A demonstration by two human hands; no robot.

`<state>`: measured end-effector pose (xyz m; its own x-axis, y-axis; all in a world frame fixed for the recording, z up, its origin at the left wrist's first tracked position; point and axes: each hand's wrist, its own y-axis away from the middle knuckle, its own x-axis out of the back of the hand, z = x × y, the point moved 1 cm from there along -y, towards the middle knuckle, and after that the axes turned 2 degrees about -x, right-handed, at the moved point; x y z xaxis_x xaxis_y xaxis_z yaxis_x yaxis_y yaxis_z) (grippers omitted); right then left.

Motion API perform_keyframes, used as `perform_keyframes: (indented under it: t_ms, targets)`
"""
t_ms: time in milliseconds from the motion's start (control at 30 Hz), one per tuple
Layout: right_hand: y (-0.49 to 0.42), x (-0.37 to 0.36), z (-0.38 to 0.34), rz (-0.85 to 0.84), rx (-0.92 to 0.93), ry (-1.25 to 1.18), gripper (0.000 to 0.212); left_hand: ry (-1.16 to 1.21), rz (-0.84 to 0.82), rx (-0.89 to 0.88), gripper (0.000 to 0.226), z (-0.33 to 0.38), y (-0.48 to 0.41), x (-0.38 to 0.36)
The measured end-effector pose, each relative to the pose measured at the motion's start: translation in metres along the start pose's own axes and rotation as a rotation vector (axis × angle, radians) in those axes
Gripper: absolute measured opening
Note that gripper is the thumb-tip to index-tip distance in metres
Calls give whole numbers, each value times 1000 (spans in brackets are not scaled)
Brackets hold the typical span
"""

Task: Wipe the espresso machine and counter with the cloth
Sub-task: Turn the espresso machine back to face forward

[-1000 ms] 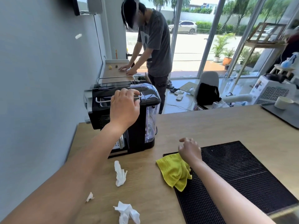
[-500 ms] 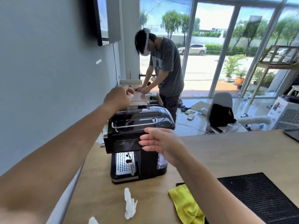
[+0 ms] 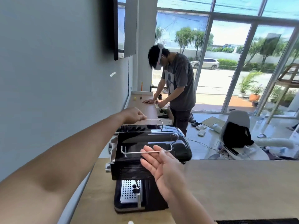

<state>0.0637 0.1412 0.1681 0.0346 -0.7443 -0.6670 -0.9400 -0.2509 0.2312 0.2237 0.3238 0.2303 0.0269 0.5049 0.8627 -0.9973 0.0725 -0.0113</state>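
The black espresso machine (image 3: 145,141) stands on the wooden counter (image 3: 229,185) close to the left wall, its steel drip tray facing me. My left hand (image 3: 134,114) reaches over to the machine's back, fingers curled at the left end of the rear chrome rail (image 3: 153,120). In front of the machine my right hand (image 3: 159,165) is held with the palm turned up and left. Its straight fingers touch the front chrome rail (image 3: 129,153). The yellow cloth is out of view.
A grey wall (image 3: 48,78) runs close along the machine's left side. Behind it a person (image 3: 178,88) works at another wooden counter. A black mat's edge (image 3: 258,221) and a scrap of white tissue (image 3: 130,222) show at the bottom.
My view rose, so the yellow cloth and tissues dropped out of sight. My right hand left the cloth and came up to the machine's front rail. My left hand moved to the rear rail.
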Motion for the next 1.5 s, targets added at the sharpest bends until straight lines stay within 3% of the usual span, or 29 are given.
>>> perform_keyframes:
  t_ms: [100,367,567,767,867,1233,1500]
  targets:
    - [0,1,0,-15,32,48,31,7,-64,-7,25,0,-12,-8]
    - [-4,5,-14,-66,24,122,30,81,-48,-40,15,-2,-19,-6]
    - [-31,16,-52,-74,19,188,27,141,7,84,16,-3,-14,-1]
    - [-63,22,-94,-13,-39,369,30,279,2,292,23,-9,-3,6]
    - [-80,20,-108,27,-44,502,29,335,-40,358,14,-10,9,12]
    - [-144,30,-124,188,-40,829,13,688,-53,481,24,-12,37,-4]
    - [-156,31,-121,232,29,849,14,737,-53,493,25,-13,45,-12]
